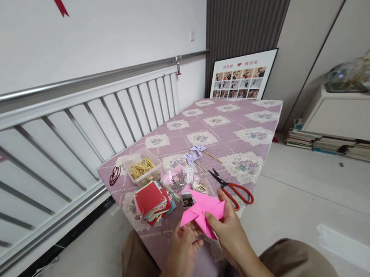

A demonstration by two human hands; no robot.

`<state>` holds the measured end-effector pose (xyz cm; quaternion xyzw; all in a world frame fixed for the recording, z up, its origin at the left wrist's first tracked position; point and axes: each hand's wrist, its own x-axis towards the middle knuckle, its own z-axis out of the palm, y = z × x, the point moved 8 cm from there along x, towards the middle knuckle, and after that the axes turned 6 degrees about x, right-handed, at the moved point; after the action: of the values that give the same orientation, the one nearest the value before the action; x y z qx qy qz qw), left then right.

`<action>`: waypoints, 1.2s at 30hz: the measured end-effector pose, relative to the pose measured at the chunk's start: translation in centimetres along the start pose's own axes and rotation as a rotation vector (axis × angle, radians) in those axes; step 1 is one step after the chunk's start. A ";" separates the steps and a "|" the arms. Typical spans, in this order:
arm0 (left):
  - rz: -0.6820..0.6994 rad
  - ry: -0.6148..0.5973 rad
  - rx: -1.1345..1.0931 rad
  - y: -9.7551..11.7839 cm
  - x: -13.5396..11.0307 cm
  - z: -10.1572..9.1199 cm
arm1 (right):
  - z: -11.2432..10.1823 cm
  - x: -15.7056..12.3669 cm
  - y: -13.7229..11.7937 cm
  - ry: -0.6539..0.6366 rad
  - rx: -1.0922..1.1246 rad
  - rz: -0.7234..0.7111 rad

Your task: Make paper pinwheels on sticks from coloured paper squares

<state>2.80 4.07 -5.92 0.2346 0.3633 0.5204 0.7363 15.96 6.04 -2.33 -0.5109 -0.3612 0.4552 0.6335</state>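
A bright pink paper pinwheel (201, 210) with folded blades is held over the near edge of the table. My right hand (229, 225) grips its right side, thumb on the front and fingers behind. My left hand (183, 248) is closed at its lower left, fingers curled beneath a blade and partly hidden. Just beyond the pinwheel is a small open box (187, 199) of small dark pieces. Red-handled scissors (230, 187) lie open to the right. Two finished lilac pinwheels (191, 158) on sticks rest farther back.
A stack of coloured paper squares (151, 202) sits at left, before a clear tub of wooden sticks (142, 167). Beside them are a pink bag of small metal pieces (176, 180) and dark red glasses (114, 175). A white radiator (125, 115) borders the flowered tablecloth (217, 120).
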 end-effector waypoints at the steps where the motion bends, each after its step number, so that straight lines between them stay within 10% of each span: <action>1: 0.023 0.054 -0.012 -0.2 -0.1 0.1 | 0.1 -0.1 0.1 0.002 0.009 0.003; 10: 0.125 0.145 0.008 1.3 0.2 3.7 | -0.3 -0.6 0.1 0.077 -0.139 -0.082; 36: 0.168 0.219 -0.060 1.2 0.5 2.9 | -0.2 -1.0 -0.2 0.052 -0.023 -0.052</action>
<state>4.44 5.02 -3.40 0.1838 0.4050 0.6132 0.6529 15.84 5.02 -2.21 -0.5203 -0.3628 0.4211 0.6483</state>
